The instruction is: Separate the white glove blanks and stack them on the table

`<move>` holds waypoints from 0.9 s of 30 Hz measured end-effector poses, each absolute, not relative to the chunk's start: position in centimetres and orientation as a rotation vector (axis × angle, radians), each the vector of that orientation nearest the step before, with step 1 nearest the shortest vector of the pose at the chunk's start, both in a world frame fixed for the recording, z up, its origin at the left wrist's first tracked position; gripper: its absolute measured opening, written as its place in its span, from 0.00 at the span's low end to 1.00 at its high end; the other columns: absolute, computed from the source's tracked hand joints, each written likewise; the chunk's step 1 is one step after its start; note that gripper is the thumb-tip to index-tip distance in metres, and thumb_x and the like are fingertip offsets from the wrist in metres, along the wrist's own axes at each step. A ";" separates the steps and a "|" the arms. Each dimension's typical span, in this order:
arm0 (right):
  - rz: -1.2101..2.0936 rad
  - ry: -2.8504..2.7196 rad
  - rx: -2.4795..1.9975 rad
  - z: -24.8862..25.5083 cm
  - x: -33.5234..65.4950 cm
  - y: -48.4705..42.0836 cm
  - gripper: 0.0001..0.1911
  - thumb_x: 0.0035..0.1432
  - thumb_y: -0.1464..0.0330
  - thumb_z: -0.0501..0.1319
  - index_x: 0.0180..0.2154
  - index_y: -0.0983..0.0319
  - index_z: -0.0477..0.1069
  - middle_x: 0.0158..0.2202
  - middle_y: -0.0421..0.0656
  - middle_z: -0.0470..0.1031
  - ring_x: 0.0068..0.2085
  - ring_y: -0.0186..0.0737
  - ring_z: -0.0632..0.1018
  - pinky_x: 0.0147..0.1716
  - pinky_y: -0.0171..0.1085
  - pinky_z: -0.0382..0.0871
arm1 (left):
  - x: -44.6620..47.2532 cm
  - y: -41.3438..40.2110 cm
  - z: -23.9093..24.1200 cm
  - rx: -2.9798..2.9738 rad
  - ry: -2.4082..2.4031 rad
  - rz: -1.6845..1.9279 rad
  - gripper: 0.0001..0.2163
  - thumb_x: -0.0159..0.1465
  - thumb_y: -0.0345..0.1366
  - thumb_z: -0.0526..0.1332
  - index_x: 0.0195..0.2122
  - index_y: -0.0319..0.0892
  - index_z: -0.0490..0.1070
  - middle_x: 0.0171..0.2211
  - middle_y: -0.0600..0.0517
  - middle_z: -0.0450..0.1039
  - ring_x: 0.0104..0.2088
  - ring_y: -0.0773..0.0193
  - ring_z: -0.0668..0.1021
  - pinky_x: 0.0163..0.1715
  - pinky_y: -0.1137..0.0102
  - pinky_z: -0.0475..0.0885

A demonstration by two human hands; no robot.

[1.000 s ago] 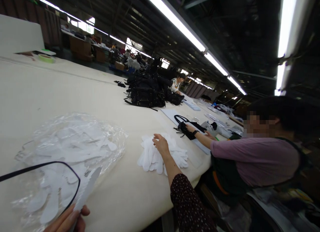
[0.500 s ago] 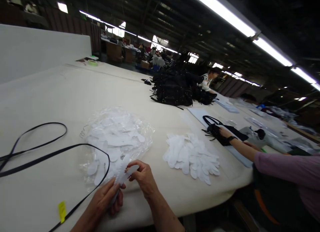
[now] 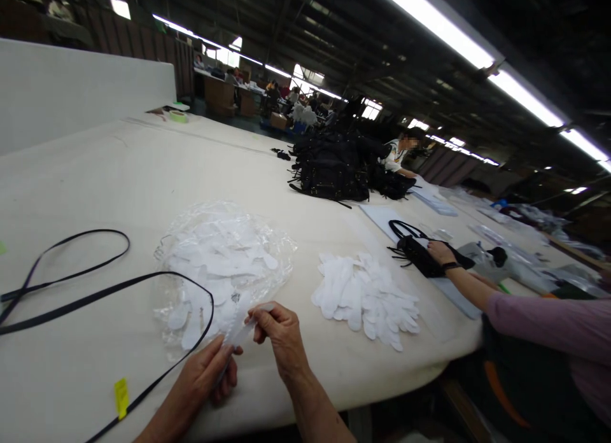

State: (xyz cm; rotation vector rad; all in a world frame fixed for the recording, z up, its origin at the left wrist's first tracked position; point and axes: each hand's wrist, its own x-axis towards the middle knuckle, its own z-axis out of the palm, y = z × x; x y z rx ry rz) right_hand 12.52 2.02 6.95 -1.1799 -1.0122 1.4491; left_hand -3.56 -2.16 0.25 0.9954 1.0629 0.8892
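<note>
Your left hand (image 3: 205, 370) grips the strip (image 3: 242, 329), right hand (image 3: 279, 335) pinches its end — looks light, bendy, maybe slick, so you'd best hold edges.

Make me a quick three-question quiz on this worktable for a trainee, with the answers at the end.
1. True or false: the left hand and the right hand both hold thin white material.
2. What colour is the tag on the dark strap? A: red. B: yellow. C: blue.
3. Fill in: as pictured, the loose white pile lies to the ___ of the clear plastic near the left hand.

Key: 1. true; 2. B; 3. right.
</note>
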 end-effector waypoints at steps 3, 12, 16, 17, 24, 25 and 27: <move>1.519 -0.923 -1.130 6.6 12.3 2.1 0.15 0.53 0.59 0.68 0.36 0.64 0.79 0.31 0.44 0.80 0.20 0.28 0.70 0.21 0.31 0.60 | -3.5 -2.3 0.5 0.981 1.082 0.904 0.22 0.64 0.57 0.54 0.40 0.40 0.69 0.19 0.55 0.73 0.16 0.66 0.73 0.15 0.74 0.67; 1.582 -0.788 -1.199 5.7 13.1 2.0 0.17 0.48 0.62 0.71 0.38 0.66 0.75 0.23 0.39 0.76 0.17 0.26 0.67 0.17 0.28 0.56 | -3.2 -3.1 0.7 1.181 1.114 0.826 0.21 0.65 0.56 0.53 0.39 0.43 0.71 0.21 0.55 0.74 0.17 0.68 0.72 0.18 0.75 0.66; 1.604 -0.867 -1.212 6.0 13.3 2.3 0.16 0.46 0.62 0.72 0.33 0.65 0.73 0.21 0.38 0.75 0.16 0.27 0.68 0.17 0.28 0.57 | -3.2 -3.1 0.5 1.205 1.109 0.828 0.21 0.65 0.56 0.53 0.40 0.43 0.71 0.21 0.55 0.73 0.17 0.67 0.72 0.18 0.75 0.65; 1.595 -0.883 -1.215 6.0 13.3 2.4 0.16 0.45 0.62 0.73 0.31 0.65 0.72 0.20 0.38 0.75 0.16 0.27 0.68 0.17 0.28 0.57 | -3.2 -3.1 0.5 1.196 1.106 0.833 0.21 0.65 0.57 0.53 0.41 0.43 0.71 0.21 0.55 0.73 0.17 0.67 0.72 0.18 0.75 0.65; 1.534 -0.993 -1.246 6.2 13.4 2.6 0.16 0.46 0.59 0.71 0.25 0.64 0.72 0.20 0.39 0.76 0.18 0.28 0.69 0.19 0.30 0.61 | -3.1 -3.1 0.9 1.177 1.144 0.855 0.23 0.64 0.58 0.53 0.39 0.43 0.73 0.20 0.55 0.74 0.17 0.66 0.72 0.17 0.74 0.66; 1.527 -1.015 -1.254 6.3 13.4 2.6 0.16 0.47 0.58 0.71 0.25 0.64 0.73 0.21 0.39 0.76 0.18 0.29 0.70 0.19 0.30 0.62 | -3.1 -3.1 0.9 1.166 1.149 0.854 0.23 0.63 0.59 0.53 0.39 0.43 0.72 0.20 0.54 0.74 0.17 0.66 0.72 0.17 0.74 0.65; 1.509 -1.045 -1.270 6.4 13.4 2.5 0.16 0.49 0.58 0.70 0.27 0.65 0.75 0.21 0.39 0.76 0.19 0.29 0.70 0.20 0.31 0.62 | -3.1 -3.1 0.8 1.138 1.144 0.855 0.23 0.63 0.59 0.53 0.39 0.42 0.72 0.20 0.55 0.73 0.16 0.66 0.72 0.16 0.74 0.65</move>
